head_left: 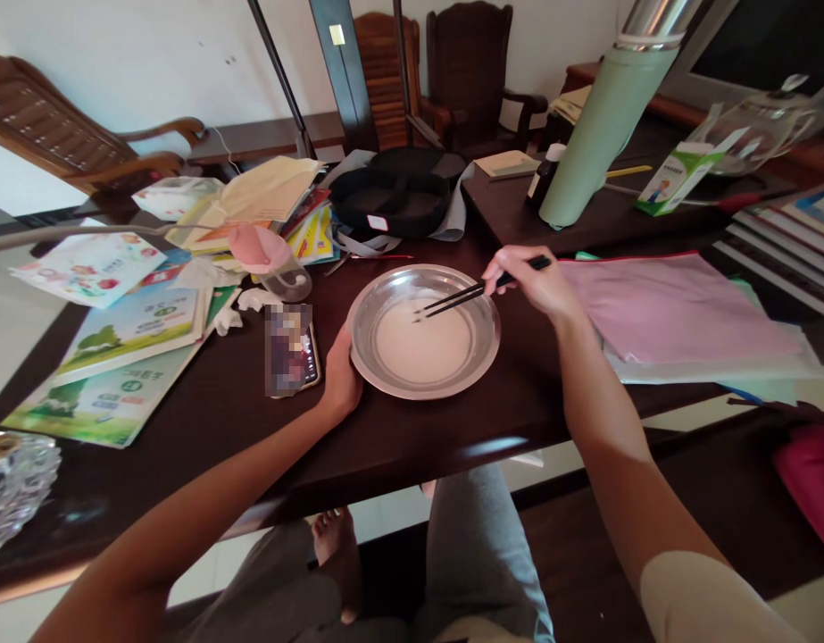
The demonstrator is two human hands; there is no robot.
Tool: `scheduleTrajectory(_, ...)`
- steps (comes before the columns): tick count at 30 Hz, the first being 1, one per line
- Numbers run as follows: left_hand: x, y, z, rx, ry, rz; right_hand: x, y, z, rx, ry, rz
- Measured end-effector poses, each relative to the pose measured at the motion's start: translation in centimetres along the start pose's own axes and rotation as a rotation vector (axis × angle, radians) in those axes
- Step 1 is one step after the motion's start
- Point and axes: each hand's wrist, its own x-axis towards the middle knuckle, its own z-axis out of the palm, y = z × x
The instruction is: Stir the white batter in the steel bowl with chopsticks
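Note:
A round stainless-steel bowl with a wide rim stands on the dark wooden table, holding a pale, milky liquid. My left hand grips the bowl's left side, its fingers partly hidden against the outer wall. Pinched in my right hand is a pair of black chopsticks, which slant down to the left over the bowl. Their tips are at the liquid near its middle; whether they dip in, I cannot tell. Just left of my left hand lies a phone with a blurred screen.
A pink-lidded cup, crumpled tissues and booklets lie to the left. Behind the bowl sits a black bag. A tall green thermos stands at back right, a pink folder to the right. The table's front edge is close.

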Motion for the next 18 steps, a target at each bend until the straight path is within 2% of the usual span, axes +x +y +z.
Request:
scheduleTrajectory(2,0.0,0.1,0.1,-0.021,0.004,-0.015,-0.1,-0.3,-1.9,0.024,0.088,-0.018)
scheduleTrajectory(5,-0.1,0.2,0.2,-0.076,0.039,-0.033,-0.3,-0.6,-3.3,0.051,0.054,-0.002)
scheduleTrajectory(7,-0.1,0.2,0.1,-0.069,0.035,-0.029,-0.4,-0.6,-2.6,0.057,-0.019,0.032)
scheduleTrajectory(12,-0.1,0.1,0.0,-0.031,0.014,-0.005,-0.2,0.1,1.1,0.023,-0.151,0.063)
scheduleTrajectory(15,-0.1,0.1,0.0,-0.044,0.010,-0.009,0.1,0.4,0.7,-0.012,-0.064,0.026)
scheduleTrajectory(18,-0.1,0.2,0.1,-0.063,0.014,-0.019,0.0,0.1,-1.5,-0.009,0.062,0.011)
